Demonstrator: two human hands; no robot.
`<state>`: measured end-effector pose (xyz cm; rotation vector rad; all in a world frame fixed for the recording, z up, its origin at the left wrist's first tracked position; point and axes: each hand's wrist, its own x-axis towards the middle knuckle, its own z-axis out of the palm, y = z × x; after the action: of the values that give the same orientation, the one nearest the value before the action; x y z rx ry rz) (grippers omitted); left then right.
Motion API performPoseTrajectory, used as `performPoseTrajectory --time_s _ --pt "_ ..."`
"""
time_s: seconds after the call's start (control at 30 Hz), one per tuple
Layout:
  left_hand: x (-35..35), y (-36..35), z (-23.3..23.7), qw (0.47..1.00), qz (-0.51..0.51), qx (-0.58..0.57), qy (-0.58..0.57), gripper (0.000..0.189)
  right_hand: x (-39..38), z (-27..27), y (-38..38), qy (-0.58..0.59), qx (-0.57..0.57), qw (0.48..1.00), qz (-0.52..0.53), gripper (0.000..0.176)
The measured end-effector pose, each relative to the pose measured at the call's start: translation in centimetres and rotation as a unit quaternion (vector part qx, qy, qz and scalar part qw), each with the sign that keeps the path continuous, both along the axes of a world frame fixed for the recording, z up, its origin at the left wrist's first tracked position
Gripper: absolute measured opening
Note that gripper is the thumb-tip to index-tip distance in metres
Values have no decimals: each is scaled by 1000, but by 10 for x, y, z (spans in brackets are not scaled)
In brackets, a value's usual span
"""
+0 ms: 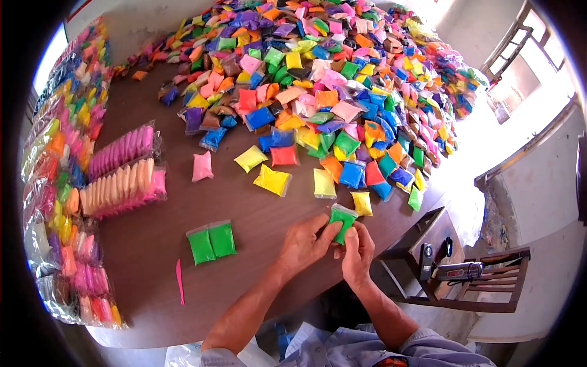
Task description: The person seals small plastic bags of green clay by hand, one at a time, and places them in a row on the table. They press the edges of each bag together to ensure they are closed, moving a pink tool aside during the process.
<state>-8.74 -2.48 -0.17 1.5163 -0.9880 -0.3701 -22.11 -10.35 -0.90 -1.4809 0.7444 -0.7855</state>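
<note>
the bare left hand (304,243) and bare right hand (356,252) pinch a small green clear-plastic packet (343,221) above the brown tabletop (153,226). two flat green plastic packets (222,239) lie side by side, near a slim pink knife-shaped tool (180,281). beyond, a heap of small multicoloured plastic packets (342,92) spreads wide; bagged rows of coloured packets (64,226) line the left.

green packet (343,220), plain green pair (221,239), hot-pink knife (180,281), dark brown table (147,238), multicoloured pile (318,79), bright red pack (284,155), pale pink pack (202,166), magenta row (122,150), peach row (116,188), mixed-colour side stack (64,208), grey-blue shirt (342,353)
</note>
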Motion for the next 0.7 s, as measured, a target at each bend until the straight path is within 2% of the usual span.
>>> performPoseTrajectory --time_s 0.1,0.23,0.3,0.53,0.7 --pt "1 2 2 1000 -4 6 -9 25 1 0 0 -25 43 999 -18 29" --pt "0 5 19 999 -22 31 36 25 -2 -4 -1 -14 0 1000 -9 31" --pt "0 3 13 999 -17 25 24 25 -3 -5 -2 -5 -22 1000 1 31" --pt "1 0 2 999 -4 -5 -34 25 0 0 -1 -56 47 997 -8 24" --pt "-1 2 8 1000 -13 19 4 25 -1 -5 -3 -59 34 998 -9 23"
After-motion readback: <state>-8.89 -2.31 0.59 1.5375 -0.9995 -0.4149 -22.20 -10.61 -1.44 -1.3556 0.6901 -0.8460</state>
